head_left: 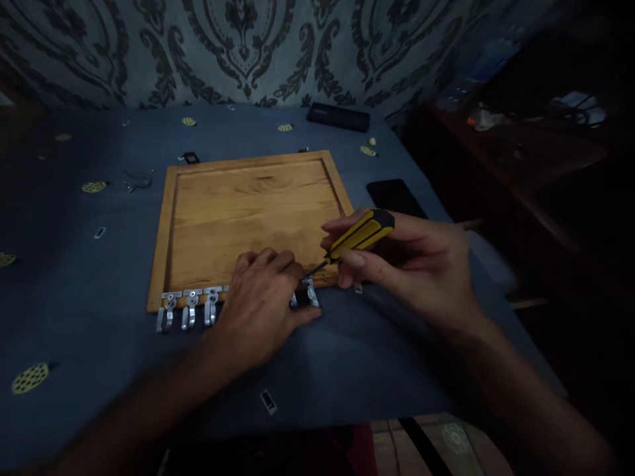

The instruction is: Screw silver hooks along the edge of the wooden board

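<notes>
A framed wooden board lies flat on the blue table cover. Several shiny metal hooks line its near edge, jutting towards me. My left hand rests over that edge and covers part of the row; its thumb and fingers pinch a metal hook at the right end. In my right hand is a yellow and black screwdriver, gripped by its handle and tilted down to the left. The shaft reaches the pinched hook; fingers hide the exact contact of the tip.
Behind the board lies a black rectangular object, and a black phone-like slab is to its right. Small metal pieces sit at the left. A dark wooden surface with clutter stands on the right; a patterned wall closes the back.
</notes>
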A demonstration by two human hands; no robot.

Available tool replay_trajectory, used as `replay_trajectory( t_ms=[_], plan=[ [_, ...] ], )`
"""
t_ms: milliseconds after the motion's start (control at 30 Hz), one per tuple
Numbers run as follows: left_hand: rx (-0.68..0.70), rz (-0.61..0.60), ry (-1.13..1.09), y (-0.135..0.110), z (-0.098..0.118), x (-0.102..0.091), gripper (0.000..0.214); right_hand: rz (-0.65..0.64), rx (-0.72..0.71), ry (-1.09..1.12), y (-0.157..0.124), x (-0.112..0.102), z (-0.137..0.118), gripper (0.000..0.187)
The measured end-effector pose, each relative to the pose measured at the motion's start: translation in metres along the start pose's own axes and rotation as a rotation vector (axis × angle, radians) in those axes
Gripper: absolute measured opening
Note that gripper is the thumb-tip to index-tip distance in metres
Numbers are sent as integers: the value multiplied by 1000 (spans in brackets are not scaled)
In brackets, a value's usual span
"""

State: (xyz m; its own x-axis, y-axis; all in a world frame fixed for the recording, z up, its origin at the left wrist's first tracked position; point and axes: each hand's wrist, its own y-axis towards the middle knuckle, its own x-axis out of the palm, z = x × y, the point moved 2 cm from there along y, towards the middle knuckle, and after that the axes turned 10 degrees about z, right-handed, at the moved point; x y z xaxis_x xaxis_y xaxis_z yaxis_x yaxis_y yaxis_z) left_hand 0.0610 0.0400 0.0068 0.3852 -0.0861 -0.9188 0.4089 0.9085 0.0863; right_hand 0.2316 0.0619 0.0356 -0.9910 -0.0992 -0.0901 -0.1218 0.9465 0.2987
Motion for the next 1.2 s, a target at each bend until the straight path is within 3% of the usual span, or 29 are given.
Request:
replay_trajectory(
  t_ms=[67,267,533,767,1200],
  plan=[
    [-1,-4,-7,1,0,0,33,5,-18,9,0,0,-1,5],
    [1,3,-9,0,-1,1,34,85,-58,3,-1,4,1,14],
    [19,23,1,-1,-2,2,37,299,-160,38,0,1,0,18],
    [15,26,8,-1,-2,2,34,187,-139,-15,2,3,3,19],
    [15,35,-4,-1,-2,2,34,153,-101,-12,-1,4,6,20]
  ],
)
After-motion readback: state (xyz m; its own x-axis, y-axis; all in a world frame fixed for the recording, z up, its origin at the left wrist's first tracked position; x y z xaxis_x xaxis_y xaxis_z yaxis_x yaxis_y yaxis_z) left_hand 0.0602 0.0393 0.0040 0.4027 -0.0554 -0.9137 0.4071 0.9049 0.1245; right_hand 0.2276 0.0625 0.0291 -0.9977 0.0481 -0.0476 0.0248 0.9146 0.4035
